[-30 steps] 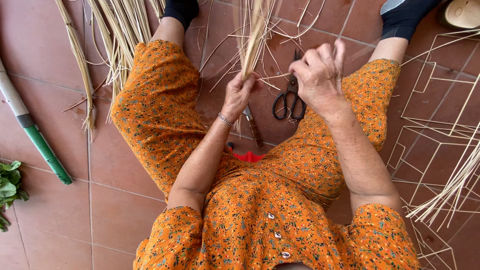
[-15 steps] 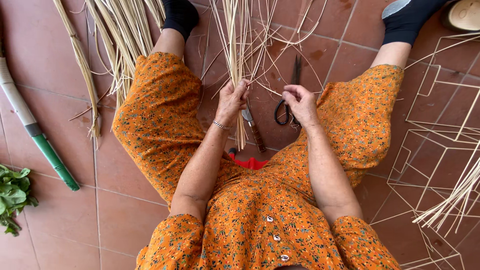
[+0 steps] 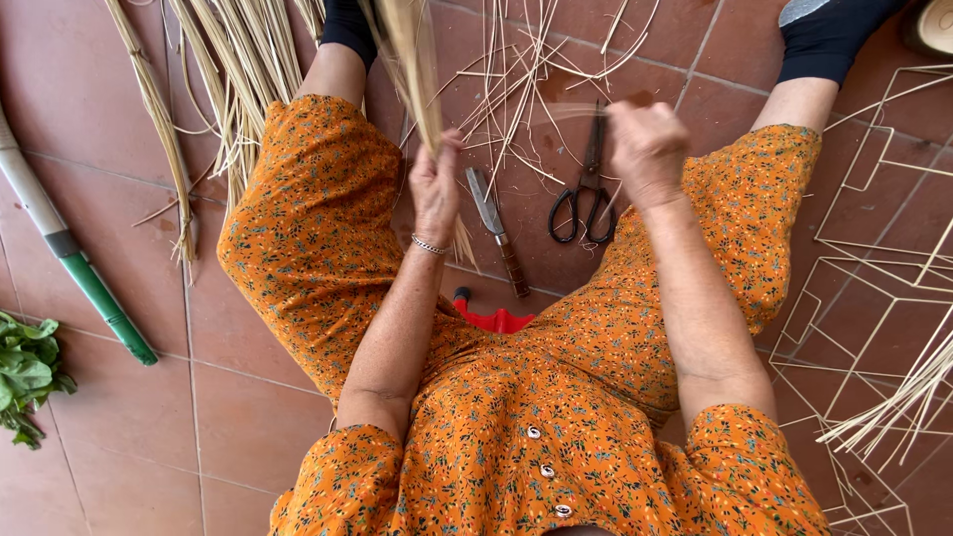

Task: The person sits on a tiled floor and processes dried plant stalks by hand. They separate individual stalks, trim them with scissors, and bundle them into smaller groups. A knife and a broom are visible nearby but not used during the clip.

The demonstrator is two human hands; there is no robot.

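I sit on a tiled floor in an orange flowered dress, legs apart. My left hand (image 3: 437, 189) is closed around a bundle of pale straw stalks (image 3: 412, 60) that rises toward the top of the view. My right hand (image 3: 647, 151) is closed in a fist, level with the left, and a thin blurred strand (image 3: 576, 109) runs from it toward the bundle. On the floor between my legs lie a knife (image 3: 496, 230) with a brown handle and black scissors (image 3: 586, 199).
Loose straw stalks (image 3: 238, 69) lie on the tiles at the upper left and between my feet. A green and white pole (image 3: 74, 268) lies at the left beside green leaves (image 3: 28, 372). Thin stick frames (image 3: 874, 278) lie at the right. A red object (image 3: 494, 318) shows near my lap.
My right hand has come off the scissors area and drawn to the right with a strand. My left hand has kept its hold on the bundle, which now leans further left.
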